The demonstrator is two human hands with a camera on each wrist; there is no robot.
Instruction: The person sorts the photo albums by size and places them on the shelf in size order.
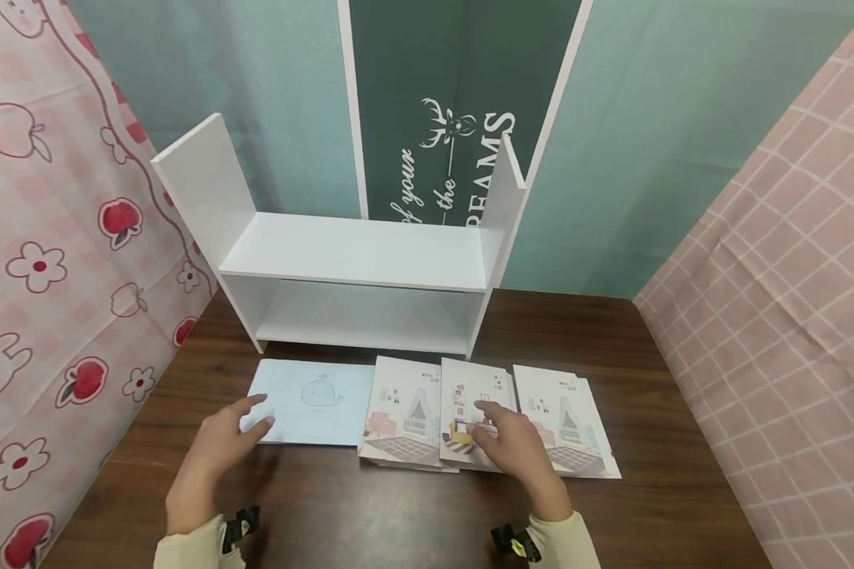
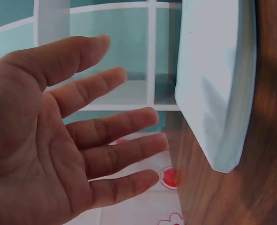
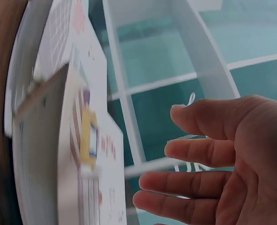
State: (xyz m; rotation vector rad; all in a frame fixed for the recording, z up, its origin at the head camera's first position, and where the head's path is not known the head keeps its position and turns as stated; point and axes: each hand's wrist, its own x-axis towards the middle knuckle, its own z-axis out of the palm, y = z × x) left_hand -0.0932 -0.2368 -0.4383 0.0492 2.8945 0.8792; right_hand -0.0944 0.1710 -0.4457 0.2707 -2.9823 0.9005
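Observation:
A pale blue book (image 1: pixel 313 415) with a whale drawing lies flat on the table. My left hand (image 1: pixel 221 442) hovers by its left end, and the left wrist view shows the fingers spread, apart from the book. To the right, white illustrated booklets lie in a row, partly overlapping: a left one (image 1: pixel 398 415), a middle one (image 1: pixel 459 442) and a right one (image 1: pixel 576 411). My right hand (image 1: pixel 515 446) is over the middle booklet and covers part of it. In the right wrist view its fingers are extended, with nothing held, and booklets (image 3: pixel 89 140) stand beside them.
A white two-tier shelf (image 1: pixel 356 249) with tall side panels stands behind the books on the brown wooden table (image 1: pixel 327 514). Patterned pink cloth (image 1: pixel 57 316) hangs at the left, checked pink cloth (image 1: pixel 790 276) at the right. A green curtain (image 1: pixel 648 158) closes the back.

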